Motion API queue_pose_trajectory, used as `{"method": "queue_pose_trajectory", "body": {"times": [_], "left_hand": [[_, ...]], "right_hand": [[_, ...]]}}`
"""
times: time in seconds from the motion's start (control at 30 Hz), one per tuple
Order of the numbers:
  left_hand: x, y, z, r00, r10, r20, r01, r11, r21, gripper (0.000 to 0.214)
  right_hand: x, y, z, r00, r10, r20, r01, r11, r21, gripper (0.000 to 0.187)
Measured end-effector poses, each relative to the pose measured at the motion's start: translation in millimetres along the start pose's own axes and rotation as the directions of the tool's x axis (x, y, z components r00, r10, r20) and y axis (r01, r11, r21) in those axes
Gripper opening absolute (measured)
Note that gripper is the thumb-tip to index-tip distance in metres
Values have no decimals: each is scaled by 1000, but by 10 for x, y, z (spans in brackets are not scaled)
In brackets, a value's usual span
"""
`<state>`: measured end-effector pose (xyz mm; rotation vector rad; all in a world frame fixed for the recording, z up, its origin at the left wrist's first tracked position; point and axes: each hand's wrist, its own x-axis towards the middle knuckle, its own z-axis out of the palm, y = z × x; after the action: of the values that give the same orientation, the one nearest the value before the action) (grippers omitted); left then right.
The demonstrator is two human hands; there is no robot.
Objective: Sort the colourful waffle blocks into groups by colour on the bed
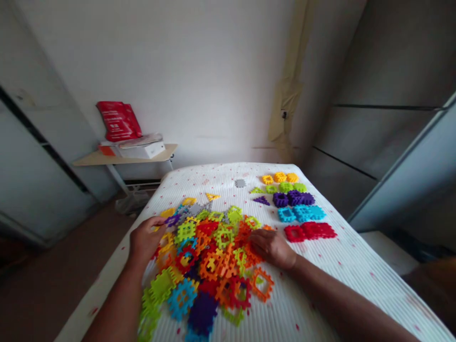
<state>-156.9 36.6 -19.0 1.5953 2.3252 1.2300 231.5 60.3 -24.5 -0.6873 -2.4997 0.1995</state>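
A heap of interlocking plastic tiles [206, 259] in orange, green, red, blue, purple, yellow and grey lies on a white ribbed bed cover [335, 270]. My left hand [145, 240] rests on the heap's left edge with its fingers curled over yellow and purple pieces. At the heap's right edge, my right hand [271, 247] lies knuckles up, fingers bent down into orange pieces. What either hand grips is hidden. Sorted rows sit at the far right: yellow tiles [280, 178], green tiles [285, 187], purple tiles [292, 198], blue tiles [301, 213], red tiles [310, 231].
A lone grey tile [240, 183] and a purple triangle [261, 200] lie beyond the heap. A low wooden shelf [124, 157] with a white box and a red bag [119, 121] stands at the back left. Grey cabinet panels flank both sides.
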Motion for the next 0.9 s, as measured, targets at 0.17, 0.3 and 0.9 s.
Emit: {"method": "queue_pose_trajectory", "body": {"times": [0.17, 0.3, 0.9], "left_hand": [[-47, 277, -92, 962, 244, -126, -246, 969, 2, 13], [-335, 808, -10, 759, 627, -175, -634, 773, 20, 7], [-1051, 1305, 383, 353, 935, -36, -933, 349, -88, 16]], "right_hand": [[19, 30, 41, 997, 71, 23, -71, 997, 8, 21], [63, 2, -23, 988, 146, -54, -131, 967, 218, 21], [142, -200, -241, 989, 123, 82, -148, 833, 533, 61]]}}
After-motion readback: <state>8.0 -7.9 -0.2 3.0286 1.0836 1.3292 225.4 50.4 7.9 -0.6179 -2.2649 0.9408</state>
